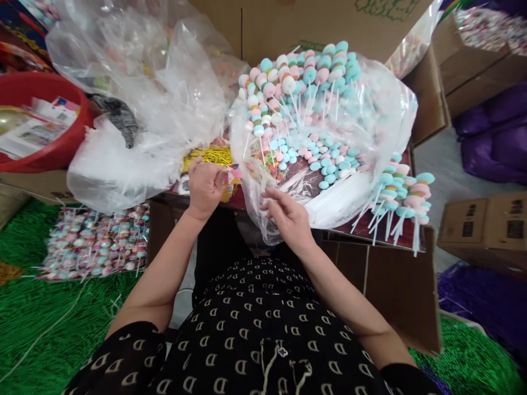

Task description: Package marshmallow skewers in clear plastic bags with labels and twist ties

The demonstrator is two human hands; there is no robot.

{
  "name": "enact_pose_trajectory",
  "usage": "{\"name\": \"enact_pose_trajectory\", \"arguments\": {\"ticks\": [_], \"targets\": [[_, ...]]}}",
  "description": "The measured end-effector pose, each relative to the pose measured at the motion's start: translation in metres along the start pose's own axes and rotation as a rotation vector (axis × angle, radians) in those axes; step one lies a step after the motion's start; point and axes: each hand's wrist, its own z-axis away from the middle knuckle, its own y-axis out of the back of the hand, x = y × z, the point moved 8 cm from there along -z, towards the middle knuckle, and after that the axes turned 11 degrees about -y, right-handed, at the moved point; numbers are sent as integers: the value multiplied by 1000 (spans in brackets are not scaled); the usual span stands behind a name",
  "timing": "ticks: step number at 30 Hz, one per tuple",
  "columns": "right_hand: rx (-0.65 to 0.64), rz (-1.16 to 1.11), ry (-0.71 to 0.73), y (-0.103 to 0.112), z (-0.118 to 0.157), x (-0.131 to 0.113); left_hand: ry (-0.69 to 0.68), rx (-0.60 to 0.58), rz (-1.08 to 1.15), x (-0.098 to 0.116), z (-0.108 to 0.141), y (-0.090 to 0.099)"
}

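My left hand (206, 185) is closed in a pinch beside a bundle of yellow twist ties (212, 156). A small pink printed piece (234, 173) sticks out from its fingertips. My right hand (289, 218) has loosely curled fingers, slightly apart, over the front edge of a clear plastic bag (257, 206); I see nothing held in it. Just beyond lie loose pastel candy-like discs (327, 162) and a bunch of white sticks (341, 200). Skewers of stacked pink, white and blue discs (288, 85) rest on the bag, and more skewers (405, 192) lie at the table's right corner.
A red basin (78, 142) with printed cards stands at the left, near a large heap of clear plastic bags (164, 82). Wrapped skewers (99, 241) lie below on green strands (24, 329). Cardboard boxes (486, 225) and purple bundles (494, 137) are at the right.
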Motion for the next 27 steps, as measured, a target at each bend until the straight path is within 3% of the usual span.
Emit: {"name": "enact_pose_trajectory", "arguments": {"ticks": [4, 7, 13, 16, 23, 27], "targets": [[-83, -96, -101, -15, -26, -5, -141, -51, 85, 53, -3, -8], [-36, -118, -99, -9, -32, -3, -143, -70, 202, 77, -1, -8], [159, -122, -136, 32, -17, 14, 56, -292, 646, 88, 7, -18], [207, -91, -128, 42, -7, 17, 110, -309, 699, 96, 9, -20], [191, -249, -164, 49, 4, 23, 269, -324, 830, 110, 19, -42], [227, -257, -219, 66, 13, 23, 311, -493, 1001, 124, 24, -58]]}}
